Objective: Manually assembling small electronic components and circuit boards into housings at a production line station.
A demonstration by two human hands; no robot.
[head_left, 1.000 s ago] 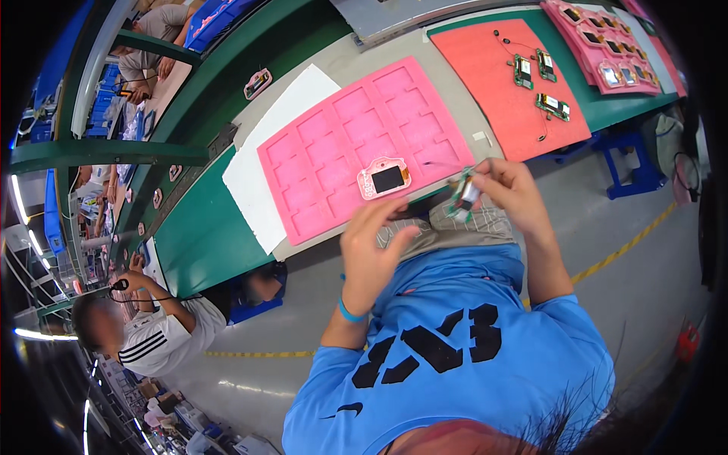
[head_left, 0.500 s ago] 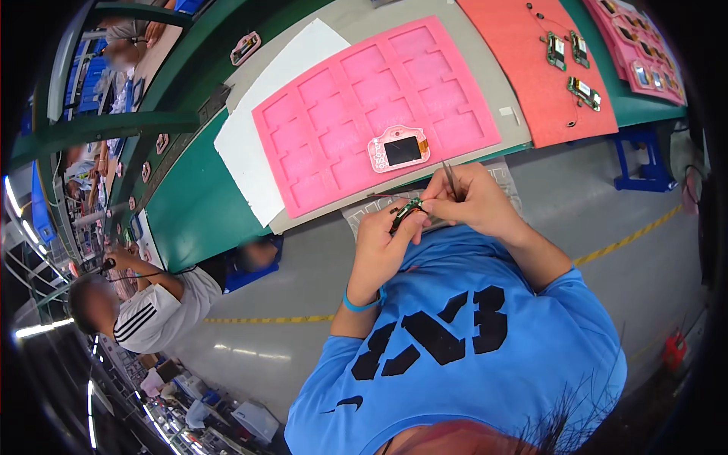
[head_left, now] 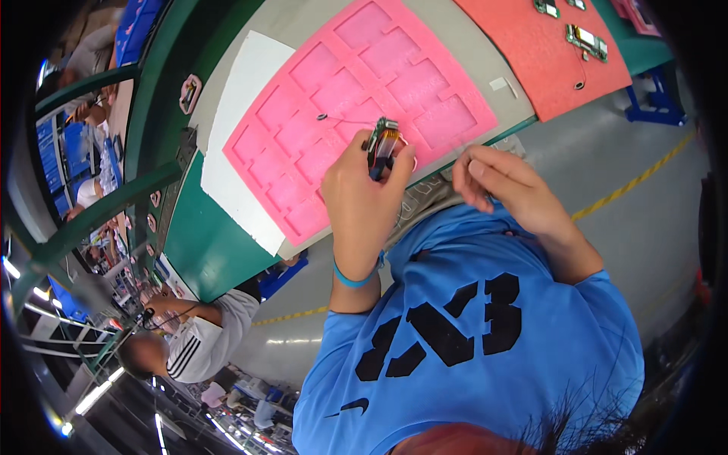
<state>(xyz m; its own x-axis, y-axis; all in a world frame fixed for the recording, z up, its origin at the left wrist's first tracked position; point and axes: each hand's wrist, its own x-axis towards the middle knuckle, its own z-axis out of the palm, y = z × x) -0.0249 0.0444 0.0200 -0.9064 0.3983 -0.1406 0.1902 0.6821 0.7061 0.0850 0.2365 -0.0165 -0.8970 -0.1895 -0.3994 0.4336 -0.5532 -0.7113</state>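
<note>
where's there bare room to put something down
Bare: the white sheet, between the pink tray and the green tabletop; that tabletop, left of the sheet; and the near-left part of the orange mat. Crowded: the tray's near side, where the left hand holds a circuit board, and the mat's far right, with more boards.

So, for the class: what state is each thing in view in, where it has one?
Green circuit board: held in the left hand
Left hand: closed around that board
Right hand: fingers curled; grip on anything unclear
Pink tray: lying flat, recesses up
Other boards: lying on the red mat
White sheet: partly under the tray
Blue wristband: worn
</note>
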